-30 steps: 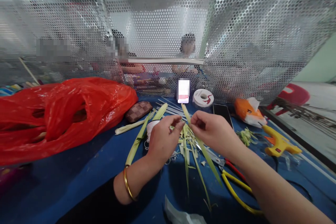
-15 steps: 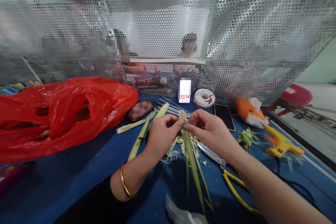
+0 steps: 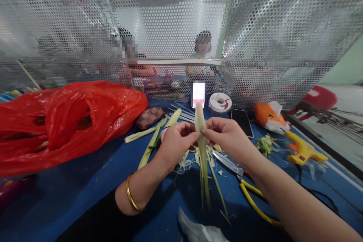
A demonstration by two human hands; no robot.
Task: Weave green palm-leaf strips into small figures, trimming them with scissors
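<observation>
Pale green leaf strip (image 3: 199, 116) is held upright over the blue table (image 3: 85, 181), long tail hanging down toward the person. Left hand (image 3: 176, 141) and right hand (image 3: 227, 140) are both clamped on it at about the same spot, fingertips nearly meeting. That's probably what keeps it straight and clear of the mess below.

Yellow-handled scissors (image 3: 227, 162) lie right under the right wrist, with more long green leaves (image 3: 150, 145) beside the left hand. Crumpled red plastic bag (image 3: 70, 117) hogs the left side. Yellow glue gun (image 3: 302, 150) sits well off right, and a black phone (image 3: 242, 121) and white tape roll (image 3: 220, 102) are back near the perforated metal screen (image 3: 269, 45). Nothing's actually blocking the hands, just clutter underneath.
</observation>
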